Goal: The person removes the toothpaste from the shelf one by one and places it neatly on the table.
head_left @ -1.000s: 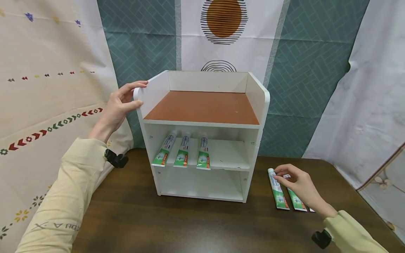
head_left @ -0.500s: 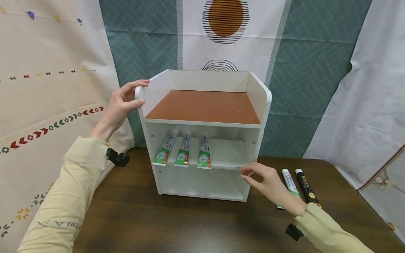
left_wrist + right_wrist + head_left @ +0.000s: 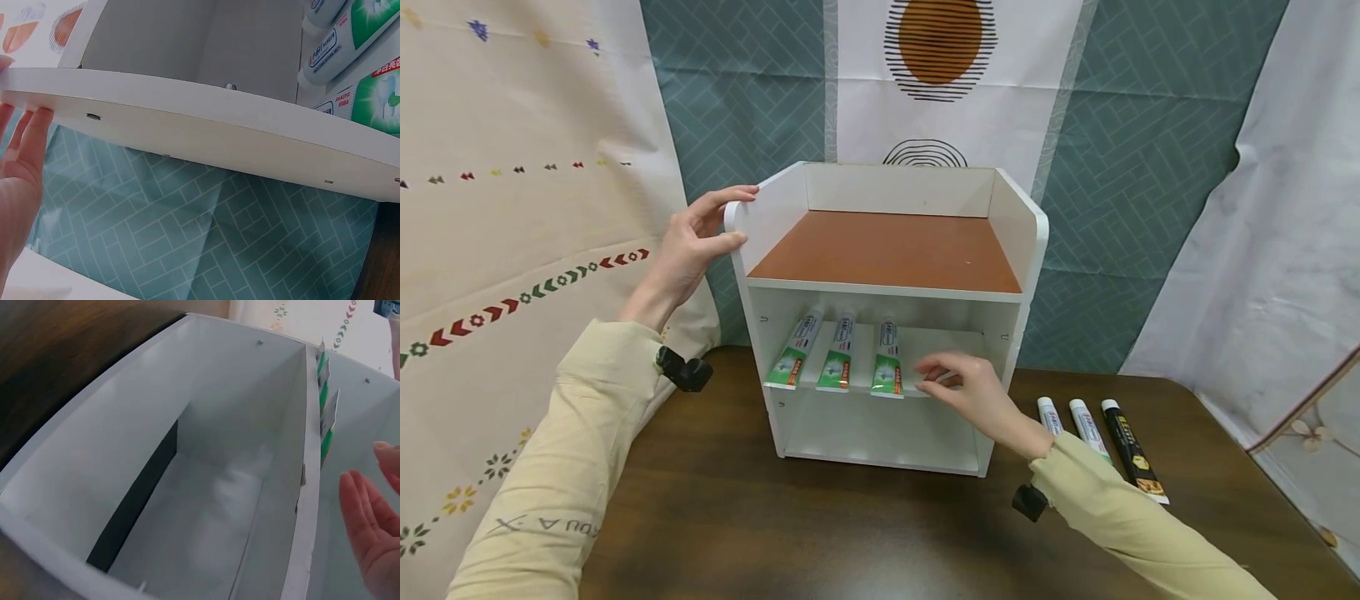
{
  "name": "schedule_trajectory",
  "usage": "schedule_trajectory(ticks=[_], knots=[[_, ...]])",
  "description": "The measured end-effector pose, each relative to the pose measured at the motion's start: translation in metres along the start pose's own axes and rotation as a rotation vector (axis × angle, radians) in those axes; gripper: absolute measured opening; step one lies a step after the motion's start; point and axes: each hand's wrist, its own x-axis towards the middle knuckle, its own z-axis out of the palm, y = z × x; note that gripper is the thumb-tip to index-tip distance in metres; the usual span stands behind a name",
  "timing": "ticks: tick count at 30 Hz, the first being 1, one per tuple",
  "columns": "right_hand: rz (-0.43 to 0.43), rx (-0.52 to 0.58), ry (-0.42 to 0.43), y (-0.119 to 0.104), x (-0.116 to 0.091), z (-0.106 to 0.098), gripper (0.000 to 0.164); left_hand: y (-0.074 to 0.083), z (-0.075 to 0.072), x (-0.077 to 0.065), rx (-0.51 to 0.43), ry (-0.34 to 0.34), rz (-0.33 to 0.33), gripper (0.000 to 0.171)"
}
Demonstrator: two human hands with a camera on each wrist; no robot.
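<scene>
My left hand [image 3: 688, 242] grips the upper left side panel of a white shelf unit [image 3: 737, 218], thumb and fingers on either side of its edge. Three white-and-green toothpaste tubes lie in a row on the middle shelf: left tube [image 3: 795, 350], middle tube [image 3: 837, 354] and right tube [image 3: 887, 360], caps toward the back. Just right of the last tube, my right hand [image 3: 973, 392] reaches over the middle shelf's front edge. In the right wrist view, its fingers [image 3: 362, 506] are loosely bent, with a gap to the thumb and nothing between them.
On the brown table [image 3: 880, 533], right of the unit, lie two white-capped tubes [image 3: 1049, 414] [image 3: 1088, 429], partly behind my right arm, and a black tube [image 3: 1131, 450]. A brown panel [image 3: 887, 250] tops the unit. Patterned cloths [image 3: 1157, 192] hang behind and beside it.
My right hand has moved left from the tubes on the table to the middle shelf, uncovering the black tube. The left hand keeps its grip on the side panel.
</scene>
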Motion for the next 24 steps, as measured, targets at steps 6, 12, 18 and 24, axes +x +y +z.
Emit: schedule_trajectory(ticks=[6, 12, 18, 24], knots=[[0.127, 0.022, -0.029, 0.001, 0.016, 0.012, 0.024, 0.0, -0.001, 0.0, 0.018, 0.006, 0.002, 0.042], [0.236, 0.003, -0.024, 0.0, 0.025, 0.019, 0.021, 0.0, 0.0, 0.0, 0.04, 0.006, 0.003, 0.042], [0.356, -0.028, -0.105, -0.003, 0.034, 0.023, 0.025, 0.0, 0.0, 0.0, 0.033, 0.01, 0.001, 0.041], [0.443, -0.022, -0.214, -0.009, 0.048, 0.027, 0.023, 0.0, 0.0, 0.0, 0.021, 0.005, 0.004, 0.042]])
